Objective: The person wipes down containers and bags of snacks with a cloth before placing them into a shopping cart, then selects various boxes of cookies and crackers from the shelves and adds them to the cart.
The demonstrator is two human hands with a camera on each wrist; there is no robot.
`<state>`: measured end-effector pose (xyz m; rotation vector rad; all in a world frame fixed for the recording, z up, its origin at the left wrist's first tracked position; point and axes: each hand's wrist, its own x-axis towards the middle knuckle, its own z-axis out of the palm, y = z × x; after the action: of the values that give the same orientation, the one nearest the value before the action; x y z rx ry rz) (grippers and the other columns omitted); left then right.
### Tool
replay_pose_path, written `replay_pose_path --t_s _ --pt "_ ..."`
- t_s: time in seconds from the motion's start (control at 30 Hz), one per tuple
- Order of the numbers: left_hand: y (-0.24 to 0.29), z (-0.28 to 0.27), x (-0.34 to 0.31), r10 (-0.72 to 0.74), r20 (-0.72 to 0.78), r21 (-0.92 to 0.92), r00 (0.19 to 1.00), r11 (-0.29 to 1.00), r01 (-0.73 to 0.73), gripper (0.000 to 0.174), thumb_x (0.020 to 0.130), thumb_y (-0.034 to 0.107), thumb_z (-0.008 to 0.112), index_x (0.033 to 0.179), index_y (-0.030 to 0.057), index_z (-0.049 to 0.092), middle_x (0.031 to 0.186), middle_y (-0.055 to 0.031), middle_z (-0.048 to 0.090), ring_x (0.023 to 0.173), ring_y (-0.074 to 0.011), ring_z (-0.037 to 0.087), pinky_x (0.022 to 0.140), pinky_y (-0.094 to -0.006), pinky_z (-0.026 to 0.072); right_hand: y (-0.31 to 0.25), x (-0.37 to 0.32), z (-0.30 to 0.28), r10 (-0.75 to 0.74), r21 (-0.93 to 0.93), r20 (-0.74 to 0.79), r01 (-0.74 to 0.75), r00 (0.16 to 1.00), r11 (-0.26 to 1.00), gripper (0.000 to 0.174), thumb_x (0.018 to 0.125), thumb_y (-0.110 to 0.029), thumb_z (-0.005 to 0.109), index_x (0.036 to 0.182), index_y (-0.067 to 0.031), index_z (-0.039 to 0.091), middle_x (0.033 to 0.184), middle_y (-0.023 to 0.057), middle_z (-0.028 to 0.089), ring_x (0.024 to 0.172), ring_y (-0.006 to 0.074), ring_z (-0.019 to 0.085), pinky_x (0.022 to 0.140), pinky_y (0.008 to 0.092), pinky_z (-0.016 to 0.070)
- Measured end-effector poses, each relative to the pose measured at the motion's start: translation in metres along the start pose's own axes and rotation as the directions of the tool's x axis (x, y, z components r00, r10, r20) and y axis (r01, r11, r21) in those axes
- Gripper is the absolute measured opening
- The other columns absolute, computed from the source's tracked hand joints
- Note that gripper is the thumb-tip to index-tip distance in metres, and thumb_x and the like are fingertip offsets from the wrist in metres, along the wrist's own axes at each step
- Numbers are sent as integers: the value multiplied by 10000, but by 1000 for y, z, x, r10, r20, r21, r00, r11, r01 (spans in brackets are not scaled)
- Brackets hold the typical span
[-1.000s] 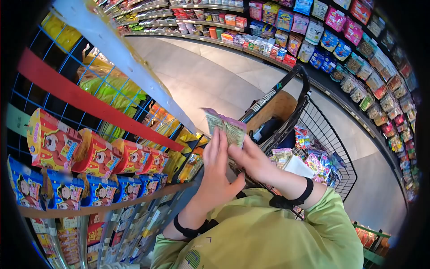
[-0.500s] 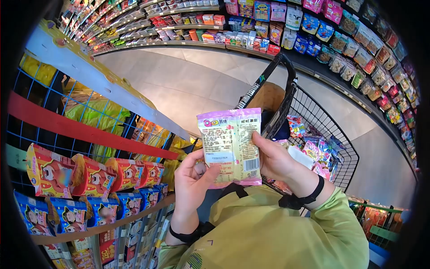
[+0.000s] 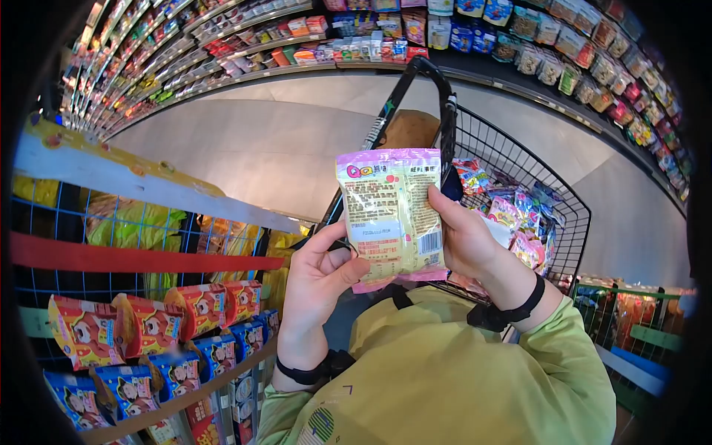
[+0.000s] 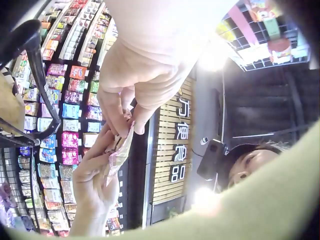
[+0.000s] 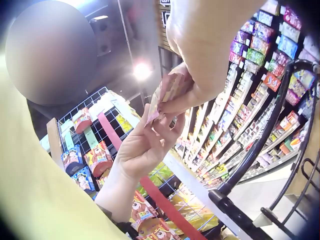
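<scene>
A pink and yellow candy packet [image 3: 389,222] is held upright in front of the chest, its printed back with a barcode turned toward the wearer. My left hand [image 3: 315,278] pinches the packet's lower left edge, thumb on the near face. On the other side, my right hand [image 3: 471,233] grips the right edge with its thumb across the printed face. Seen nearly edge-on in the left wrist view, the packet [image 4: 119,157] lies between both hands. The right wrist view shows the packet [image 5: 172,90] partly covered by the right hand.
A black shopping cart [image 3: 519,130] stands just ahead, with several colourful bags [image 3: 523,211] inside. At the left, red snack packs [image 3: 152,322] and blue packs [image 3: 133,386] line a rack below a red strip [image 3: 148,257]. Stocked shelves [image 3: 259,48] curve along the far aisle.
The packet was tilted nearly flat between the hands a second ago; it has been raised so its printed back faces the wearer. The view has since swung left, and both hands keep hold.
</scene>
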<state>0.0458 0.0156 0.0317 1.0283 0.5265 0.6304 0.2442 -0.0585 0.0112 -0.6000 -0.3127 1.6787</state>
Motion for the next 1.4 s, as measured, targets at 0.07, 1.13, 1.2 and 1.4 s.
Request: replay_pose_path --t_s 0.07,1.13,1.2,1.4 --pt "0 4 6 -22 31 15 999 1000 21 537 802 -77 640 1293 -71 422 1145 -110 589 940 -137 606 823 -256 501 -3 -5 -6 -34 -36 -6 34 999 999 527 1001 -393 273 1368 -21 342 1346 138 460 1221 262 477 1015 416 395" --pt "-252 13 123 -707 -69 602 704 533 594 263 862 85 616 1108 39 536 852 -17 615 732 -80 587 586 -231 517 58 -42 -266 -207 -710 -576 -358 791 606 528 717 -183 720 1154 28 512 1081 170 616 971 242 606 822 340 483" --pt "-261 15 127 -722 -161 655 673 432 620 263 857 82 618 1104 39 537 852 -20 617 715 -82 580 579 -230 513 54 -39 -262 -174 -722 -622 -474 764 503 527 705 -194 725 1135 32 521 1065 189 619 967 268 608 824 346 482" --pt "-296 -9 136 -627 -278 634 728 450 629 222 852 35 590 1066 -4 545 864 -70 629 751 -128 615 605 -249 514 77 -6 -297 -191 -694 -692 -570 696 440 505 695 -196 720 1109 30 539 940 180 646 852 279 630 757 359 492"
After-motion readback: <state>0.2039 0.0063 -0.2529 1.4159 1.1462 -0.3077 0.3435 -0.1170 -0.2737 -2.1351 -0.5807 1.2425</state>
